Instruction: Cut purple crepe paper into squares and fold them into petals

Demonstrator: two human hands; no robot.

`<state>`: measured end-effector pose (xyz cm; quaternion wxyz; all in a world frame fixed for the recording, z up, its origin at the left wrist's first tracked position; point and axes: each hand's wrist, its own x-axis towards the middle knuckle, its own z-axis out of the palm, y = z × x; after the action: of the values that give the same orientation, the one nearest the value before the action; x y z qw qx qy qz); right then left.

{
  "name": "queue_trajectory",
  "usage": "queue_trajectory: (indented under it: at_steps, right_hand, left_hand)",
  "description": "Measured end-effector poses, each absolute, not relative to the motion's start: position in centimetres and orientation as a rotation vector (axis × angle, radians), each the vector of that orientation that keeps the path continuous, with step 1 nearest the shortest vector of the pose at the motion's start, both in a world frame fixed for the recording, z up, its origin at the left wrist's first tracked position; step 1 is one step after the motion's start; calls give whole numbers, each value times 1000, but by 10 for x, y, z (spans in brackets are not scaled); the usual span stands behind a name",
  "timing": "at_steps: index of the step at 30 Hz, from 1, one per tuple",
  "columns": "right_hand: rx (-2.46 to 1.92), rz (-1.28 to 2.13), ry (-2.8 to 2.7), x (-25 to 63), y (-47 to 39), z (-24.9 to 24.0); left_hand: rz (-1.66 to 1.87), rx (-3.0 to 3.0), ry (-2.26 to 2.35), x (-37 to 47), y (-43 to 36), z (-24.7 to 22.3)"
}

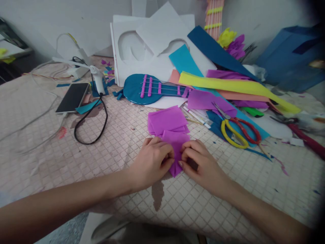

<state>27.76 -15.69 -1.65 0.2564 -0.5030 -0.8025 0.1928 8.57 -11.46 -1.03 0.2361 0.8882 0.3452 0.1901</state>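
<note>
A piece of purple crepe paper (177, 145) lies between my hands, its lower end narrowed and folded toward a point. My left hand (156, 159) pinches its left edge with thumb and fingers. On the opposite edge, my right hand (199, 161) is closed in a similar pinch. Just beyond them rests a stack of purple crepe paper pieces (166, 120), partly overlapped by the held piece. Farther back sits a small blue paper guitar (143, 88) with purple bars and pale strings.
Scissors (235, 132) with yellow and red handles lie at right, near pliers (286, 120). Yellow crepe strips (228, 84) and blue crepe strips (220, 51) pile up behind. White cut-out boards (154, 40) lean at the back. A phone (72, 97) and a white handheld fan (99, 79) occupy the left.
</note>
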Motion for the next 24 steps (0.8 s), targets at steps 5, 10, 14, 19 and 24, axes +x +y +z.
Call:
queue_trajectory:
  at_steps: [5, 10, 14, 19, 24]
  right_hand:
    - [-1364, 505, -2183, 278, -157, -17]
    - [-1367, 503, -2186, 277, -157, -17]
    - [-1357, 491, -2176, 276, -157, -17]
    - [-1360, 479, -2187, 277, -158, -20]
    - [-1351, 458, -2182, 278, -158, -22]
  left_hand:
    - [528, 2437, 965, 87, -116, -12]
    - [536, 2443, 979, 87, -117, -14]
    - [535, 2426, 969, 88, -115, -13]
    - [521, 2399, 976, 88, -114, -9]
    - [517, 2409, 997, 88, -115, -10]
